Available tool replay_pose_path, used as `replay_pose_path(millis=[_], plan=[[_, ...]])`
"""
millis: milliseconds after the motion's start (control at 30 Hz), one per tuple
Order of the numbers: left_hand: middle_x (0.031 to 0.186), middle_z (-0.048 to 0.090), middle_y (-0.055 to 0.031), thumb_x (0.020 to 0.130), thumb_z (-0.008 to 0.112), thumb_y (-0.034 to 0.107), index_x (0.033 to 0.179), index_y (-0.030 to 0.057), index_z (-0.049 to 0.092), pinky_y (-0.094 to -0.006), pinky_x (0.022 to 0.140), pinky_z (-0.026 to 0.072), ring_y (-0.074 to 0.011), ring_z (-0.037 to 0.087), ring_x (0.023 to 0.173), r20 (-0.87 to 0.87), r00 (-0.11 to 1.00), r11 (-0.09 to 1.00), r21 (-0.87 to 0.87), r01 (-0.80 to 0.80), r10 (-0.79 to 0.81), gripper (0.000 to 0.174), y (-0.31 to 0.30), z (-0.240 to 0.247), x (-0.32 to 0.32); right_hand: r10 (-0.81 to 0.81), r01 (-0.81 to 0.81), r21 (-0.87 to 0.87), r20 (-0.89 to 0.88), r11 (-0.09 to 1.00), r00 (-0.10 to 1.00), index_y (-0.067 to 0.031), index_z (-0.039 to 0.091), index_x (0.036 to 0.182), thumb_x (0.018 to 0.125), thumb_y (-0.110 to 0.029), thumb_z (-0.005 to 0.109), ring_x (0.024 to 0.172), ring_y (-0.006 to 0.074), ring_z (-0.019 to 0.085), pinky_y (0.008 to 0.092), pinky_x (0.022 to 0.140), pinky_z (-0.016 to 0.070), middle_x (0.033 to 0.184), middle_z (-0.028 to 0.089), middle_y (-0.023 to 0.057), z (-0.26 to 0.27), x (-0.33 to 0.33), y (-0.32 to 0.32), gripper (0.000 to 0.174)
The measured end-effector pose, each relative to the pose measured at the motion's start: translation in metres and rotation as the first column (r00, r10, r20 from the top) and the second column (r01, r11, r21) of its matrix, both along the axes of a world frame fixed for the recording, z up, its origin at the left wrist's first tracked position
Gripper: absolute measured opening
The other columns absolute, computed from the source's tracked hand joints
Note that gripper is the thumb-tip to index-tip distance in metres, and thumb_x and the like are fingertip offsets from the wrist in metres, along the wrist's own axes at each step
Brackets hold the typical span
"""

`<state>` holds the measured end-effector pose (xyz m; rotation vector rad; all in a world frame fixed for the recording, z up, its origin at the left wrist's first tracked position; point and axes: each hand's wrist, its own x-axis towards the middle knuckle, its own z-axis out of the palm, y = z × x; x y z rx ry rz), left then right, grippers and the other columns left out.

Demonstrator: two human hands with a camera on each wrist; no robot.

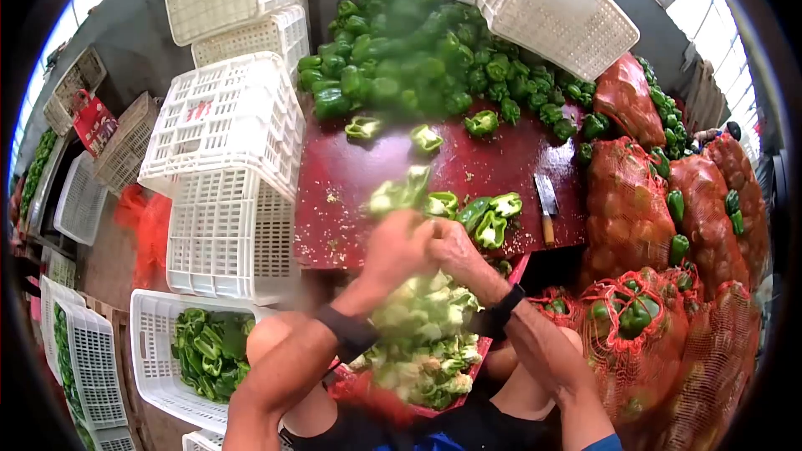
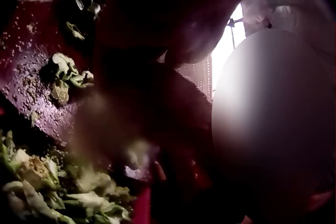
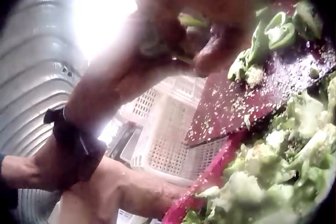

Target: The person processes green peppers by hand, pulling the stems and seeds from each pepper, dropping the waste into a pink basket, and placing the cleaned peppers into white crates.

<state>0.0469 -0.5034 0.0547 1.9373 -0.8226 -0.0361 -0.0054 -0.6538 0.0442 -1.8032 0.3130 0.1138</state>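
a left hand [image 1: 393, 259] and right hand [image 1: 464, 257] meet above the near edge of a red table [image 1: 334, 171], fingers bent; a green bit [image 3: 192, 21] shows among them, but whose grip holds it i cannot tell. cut peppers [image 1: 490, 230] lie just beyond, whole peppers [image 1: 332, 103] heaped far, a knife [image 1: 546, 209] right. pale scraps [image 1: 439, 309] fill a pink bin [image 3: 212, 174], near.

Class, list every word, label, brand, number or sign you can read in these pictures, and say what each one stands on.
None can be read.
Red marks on the upper white crate: too small and blurred to read, possibly lettering.
Pale marks on the red bag at far left: too small to read, could be print or pattern.
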Motion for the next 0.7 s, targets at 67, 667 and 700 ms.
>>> replay_pose_path(millis=[67,667,700], plan=[[0.098,0.069,-0.0213,0.093,0.068,0.021,0.102,-0.0033,0.066,-0.0393,0.080,0.0548,-0.0329,0.068,0.091,0.191,0.981,0.999,-0.030,0.028,-0.022,0.026,-0.001,0.005,-0.004,0.007,0.001,-0.046,0.162,0.999,0.987,0.0068,0.069,0.102,0.086,0.001,0.059,0.067,0.0180,0.069,0.0312,0.057,0.0561,0.077,0.070,0.0103,-0.012,-0.001,0.001,0.020],[0.095,0.069,-0.0076,0.096,0.062,0.011,0.103,0.0050,0.064,-0.0374,0.067,0.0634,-0.0198,0.070,0.083,-0.811,0.521,0.722,-0.525,-0.450,-0.266,0.009,0.036,0.049,0.050,0.609,-0.475,-0.538,0.093,0.696,0.788,-0.0042,0.068,0.105,0.098,-0.024,0.058,0.089,0.0191,0.070,0.0315,0.077,0.0606,0.096,0.070,0.0100,0.059,0.000,-0.009,0.024],[0.095,0.069,-0.0080,0.097,0.063,0.012,0.102,0.0051,0.064,-0.0355,0.066,0.0631,-0.0192,0.071,0.083,-0.791,0.541,0.717,-0.551,-0.428,-0.286,0.009,0.037,0.048,0.051,0.695,-0.510,-0.666,0.018,0.544,0.719,-0.0060,0.070,0.098,0.100,-0.027,0.058,0.091,0.0194,0.070,0.0324,0.079,0.0612,0.095,0.071,0.0095,0.061,0.002,-0.007,0.024]])
